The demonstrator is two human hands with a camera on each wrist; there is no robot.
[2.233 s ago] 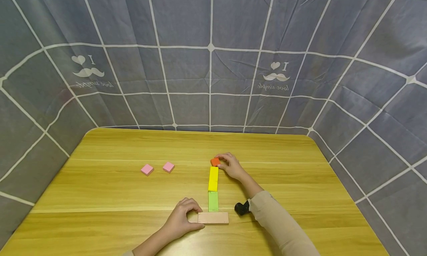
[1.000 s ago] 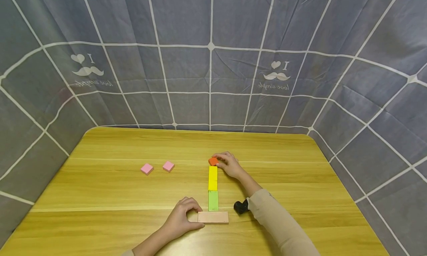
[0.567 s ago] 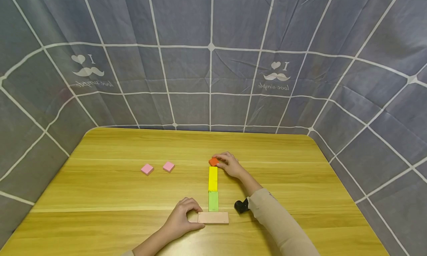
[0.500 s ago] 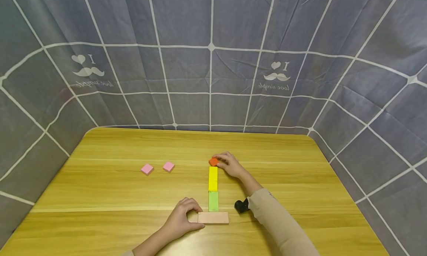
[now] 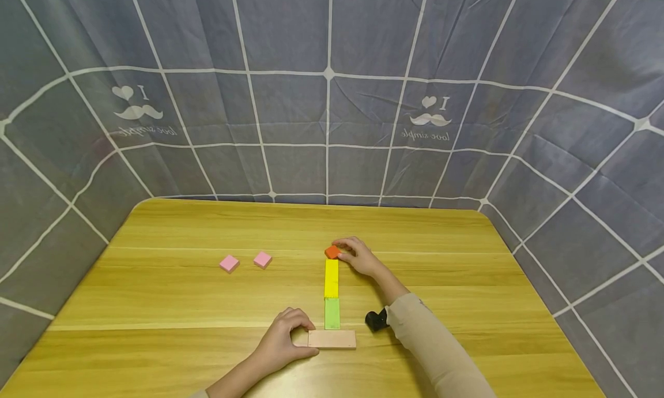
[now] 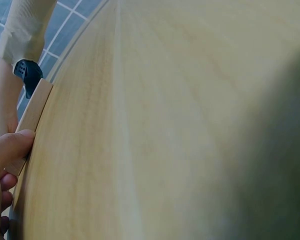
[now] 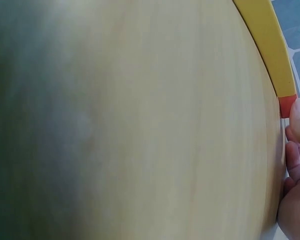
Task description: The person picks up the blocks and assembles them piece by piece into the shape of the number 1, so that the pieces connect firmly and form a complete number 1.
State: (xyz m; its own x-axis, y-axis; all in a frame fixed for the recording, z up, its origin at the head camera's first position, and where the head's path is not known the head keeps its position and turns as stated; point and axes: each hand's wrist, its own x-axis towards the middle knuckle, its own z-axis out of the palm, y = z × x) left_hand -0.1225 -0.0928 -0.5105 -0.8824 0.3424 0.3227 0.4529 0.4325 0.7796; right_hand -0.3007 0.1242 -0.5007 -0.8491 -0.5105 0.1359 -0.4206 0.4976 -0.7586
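Near the front of the wooden table, my left hand (image 5: 279,341) grips the left end of a plain wooden block (image 5: 333,339), thumb on the near side and fingers on the far side. A light green block (image 5: 332,313) runs away from its far edge, and a yellow block (image 5: 331,278) continues the line. At the far end, my right hand (image 5: 364,259) pinches a small orange block (image 5: 332,252) that sits slightly turned against the yellow one. In the right wrist view, the thumb presses the orange block (image 7: 287,106) beside the end of the yellow block (image 7: 267,42).
Two pink square blocks, one left (image 5: 229,263) and one right (image 5: 263,259), lie apart on the left side of the table (image 5: 171,305). A black device (image 5: 376,320) is on the right wrist. Grey checked curtain (image 5: 290,109) surrounds the table's back and sides.
Over the last two seconds the right hand has shifted the orange block slightly left and turned it a little. The left hand and the plain wooden block have stayed in place.
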